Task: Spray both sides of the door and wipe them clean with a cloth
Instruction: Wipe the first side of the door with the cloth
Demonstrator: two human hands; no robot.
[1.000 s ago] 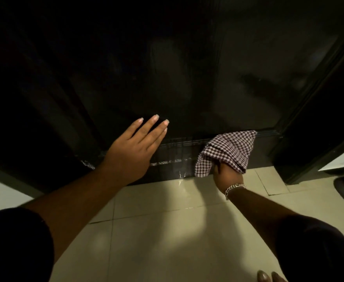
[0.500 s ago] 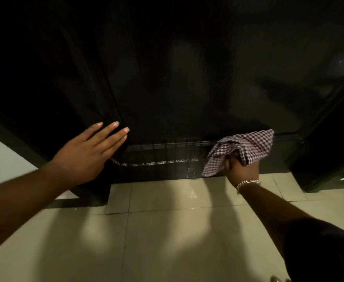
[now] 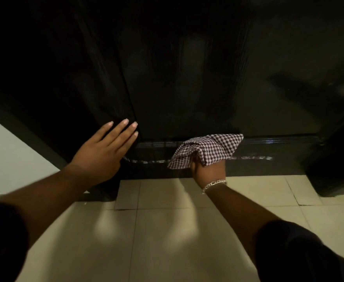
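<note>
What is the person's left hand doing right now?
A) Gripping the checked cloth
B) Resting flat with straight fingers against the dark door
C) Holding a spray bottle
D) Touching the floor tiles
B: the left hand lies open, fingers straight, against the door, while the right hand grips the cloth.

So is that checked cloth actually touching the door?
Touching: the head view shows the checked cloth, bunched in the right hand, pressed against the door near its bottom.

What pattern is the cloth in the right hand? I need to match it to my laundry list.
The cloth is a small dark-and-white check, seen in the head view.
</note>
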